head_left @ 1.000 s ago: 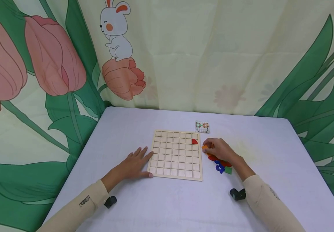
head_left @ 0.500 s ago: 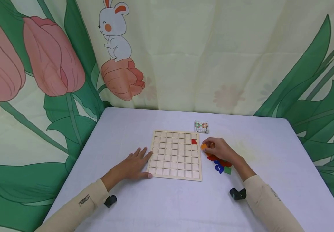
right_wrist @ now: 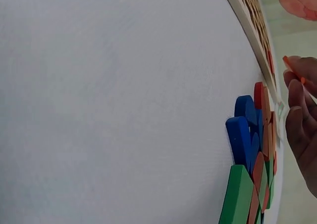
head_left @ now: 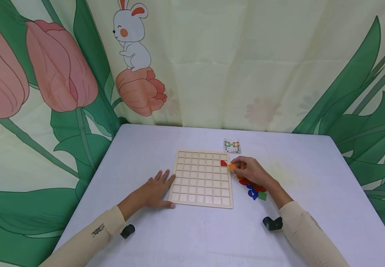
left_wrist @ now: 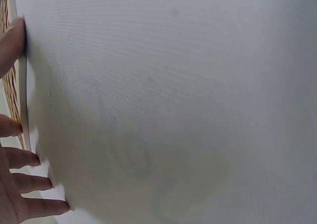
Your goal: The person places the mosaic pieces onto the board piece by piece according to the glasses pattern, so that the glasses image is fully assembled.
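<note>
A wooden grid board [head_left: 200,178] lies flat on the white-covered table. One red quarter-round piece [head_left: 224,163] sits in a cell near its upper right corner. My left hand [head_left: 154,191] is spread flat, with fingers and thumb resting at the board's left edge. Beside the board's right edge, my right hand [head_left: 250,170] pinches an orange piece [head_left: 232,167] between thumb and fingers, raised off the table in the right wrist view. Under and in front of that hand lies a pile of coloured pieces, among them a blue piece [right_wrist: 239,140] and a green piece [right_wrist: 236,194].
A small printed pattern card [head_left: 232,146] lies behind the board's upper right corner. Black wrist cameras hang at both cuffs. A curtain [head_left: 209,66] printed with tulips and a rabbit hangs behind the table [head_left: 192,237].
My right hand has shifted slightly left, bringing the orange piece to the board's right edge. The left hand stays at the left edge almost unmoved.
</note>
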The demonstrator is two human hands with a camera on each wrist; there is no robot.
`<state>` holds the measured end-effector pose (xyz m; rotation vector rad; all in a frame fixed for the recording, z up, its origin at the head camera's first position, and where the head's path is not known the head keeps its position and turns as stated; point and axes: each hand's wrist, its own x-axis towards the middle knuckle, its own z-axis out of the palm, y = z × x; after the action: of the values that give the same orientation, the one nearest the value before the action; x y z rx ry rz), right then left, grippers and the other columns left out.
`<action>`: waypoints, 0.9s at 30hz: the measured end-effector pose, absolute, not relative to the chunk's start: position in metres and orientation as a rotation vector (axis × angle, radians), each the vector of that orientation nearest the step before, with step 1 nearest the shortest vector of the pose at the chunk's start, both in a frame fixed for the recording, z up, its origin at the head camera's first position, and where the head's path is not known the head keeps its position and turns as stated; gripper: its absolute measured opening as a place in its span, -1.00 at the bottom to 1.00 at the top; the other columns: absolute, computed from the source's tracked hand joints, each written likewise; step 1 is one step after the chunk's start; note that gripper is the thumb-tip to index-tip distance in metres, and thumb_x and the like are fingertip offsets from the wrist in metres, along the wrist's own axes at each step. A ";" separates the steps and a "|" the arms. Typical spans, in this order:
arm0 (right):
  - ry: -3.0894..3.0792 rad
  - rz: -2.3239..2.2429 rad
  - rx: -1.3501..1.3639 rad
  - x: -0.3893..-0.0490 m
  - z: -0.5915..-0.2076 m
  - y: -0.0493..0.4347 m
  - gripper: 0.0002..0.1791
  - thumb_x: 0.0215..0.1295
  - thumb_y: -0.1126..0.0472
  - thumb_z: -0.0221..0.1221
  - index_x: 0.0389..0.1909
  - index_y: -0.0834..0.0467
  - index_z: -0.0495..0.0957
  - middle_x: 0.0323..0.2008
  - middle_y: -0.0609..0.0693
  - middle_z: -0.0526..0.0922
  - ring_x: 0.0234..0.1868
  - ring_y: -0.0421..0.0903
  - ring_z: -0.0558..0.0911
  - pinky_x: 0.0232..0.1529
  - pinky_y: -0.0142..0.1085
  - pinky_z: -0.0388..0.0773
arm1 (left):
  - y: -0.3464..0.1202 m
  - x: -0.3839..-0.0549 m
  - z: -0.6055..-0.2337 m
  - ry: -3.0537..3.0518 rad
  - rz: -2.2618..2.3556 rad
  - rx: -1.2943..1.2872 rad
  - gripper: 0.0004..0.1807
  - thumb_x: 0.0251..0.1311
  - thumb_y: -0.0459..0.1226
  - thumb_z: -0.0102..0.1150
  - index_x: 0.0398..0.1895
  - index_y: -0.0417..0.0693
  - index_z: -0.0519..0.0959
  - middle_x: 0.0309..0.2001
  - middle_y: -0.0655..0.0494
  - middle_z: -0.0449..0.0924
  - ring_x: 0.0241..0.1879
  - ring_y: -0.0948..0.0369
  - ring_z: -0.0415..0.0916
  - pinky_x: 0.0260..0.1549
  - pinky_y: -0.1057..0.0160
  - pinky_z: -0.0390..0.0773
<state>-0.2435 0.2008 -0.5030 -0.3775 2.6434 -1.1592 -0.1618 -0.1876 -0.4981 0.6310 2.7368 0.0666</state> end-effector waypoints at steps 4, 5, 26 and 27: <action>2.599 -1.226 -0.329 -0.245 -0.501 0.198 -0.66 0.28 0.26 0.33 0.07 0.16 0.59 -0.28 0.08 0.54 -0.49 -0.05 0.50 -0.44 -0.39 0.57 | -0.187 -0.161 -0.498 2.737 0.065 0.615 0.20 0.02 0.41 0.23 0.60 -0.03 0.06 0.59 -0.23 -0.05 0.54 -0.30 -0.04 0.29 -0.36 0.28; 2.590 -1.238 -0.328 -0.245 -0.500 0.198 -0.66 0.28 0.26 0.33 0.07 0.17 0.59 -0.28 0.08 0.53 -0.50 -0.06 0.49 -0.46 -0.40 0.56 | -0.186 -0.161 -0.498 2.738 0.062 0.613 0.20 0.02 0.41 0.23 0.60 -0.03 0.05 0.60 -0.22 -0.05 0.54 -0.29 -0.04 0.29 -0.36 0.28; 2.585 -1.289 -0.436 -0.246 -0.495 0.183 -0.69 0.30 0.25 0.32 0.04 0.18 0.61 -0.20 0.11 0.58 -0.48 -0.05 0.50 -0.47 -0.38 0.53 | -0.184 -0.161 -0.494 2.743 0.113 0.572 0.21 -0.01 0.38 0.30 0.60 0.00 0.07 0.60 -0.17 -0.05 0.55 -0.28 -0.05 0.25 -0.41 0.29; 2.582 -1.291 -0.438 -0.246 -0.495 0.183 -0.69 0.30 0.25 0.32 0.05 0.18 0.61 -0.21 0.11 0.58 -0.48 -0.05 0.50 -0.46 -0.37 0.54 | -0.184 -0.161 -0.495 2.743 0.117 0.571 0.21 -0.01 0.38 0.31 0.60 0.00 0.07 0.60 -0.17 -0.04 0.55 -0.28 -0.05 0.24 -0.42 0.29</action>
<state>-0.2460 0.1826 -0.4950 -0.4379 2.5824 -1.2913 -0.1610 -0.1845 -0.4948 0.5713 2.7433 0.1170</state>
